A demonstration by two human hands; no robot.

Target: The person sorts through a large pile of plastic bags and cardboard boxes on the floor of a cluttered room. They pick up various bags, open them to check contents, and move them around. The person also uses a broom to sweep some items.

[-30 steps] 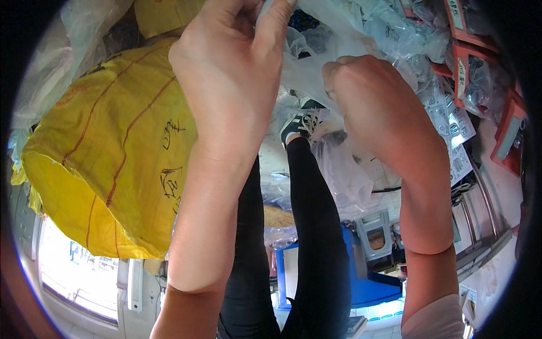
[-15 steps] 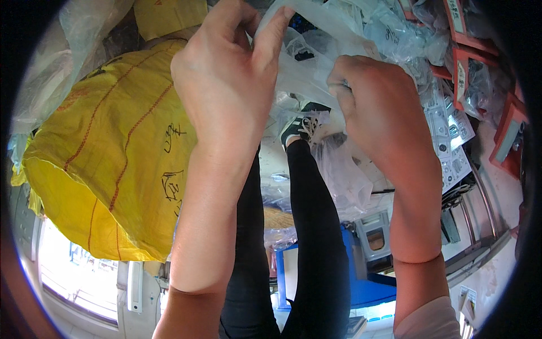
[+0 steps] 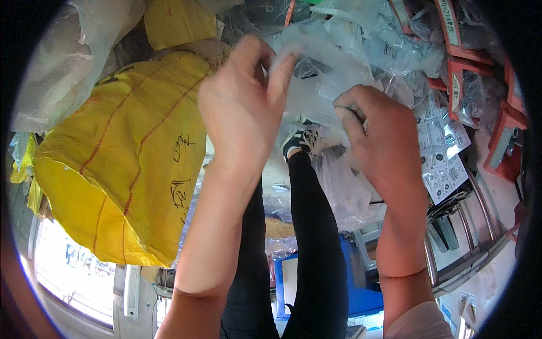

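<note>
A clear plastic bag (image 3: pixel 319 90) stretches between my hands, its upper edge blurred by motion. My left hand (image 3: pixel 243 96) closes thumb and fingers on the bag's left side. On the other side my right hand (image 3: pixel 387 141) is curled, thumb against fingers, at the bag's right edge. Some dark shapes show faintly through the film; what they are I cannot make out. Left of my left forearm lies a large yellow woven sack (image 3: pixel 130 152) with red stitching, its mouth gaping toward the lower left.
More clear plastic bags (image 3: pixel 389 48) pile up at the far side. Red bins (image 3: pixel 499 144) stand along the right, with printed sheets (image 3: pixel 443 152) beside them. A blue stool (image 3: pixel 361 282) is behind my legs. My shoe (image 3: pixel 299 141) rests on the floor below the bag.
Both hands have come down and nearer with the bag, the left also shifting right. The view has tilted slightly, so the yellow sack sits a little lower and further right.
</note>
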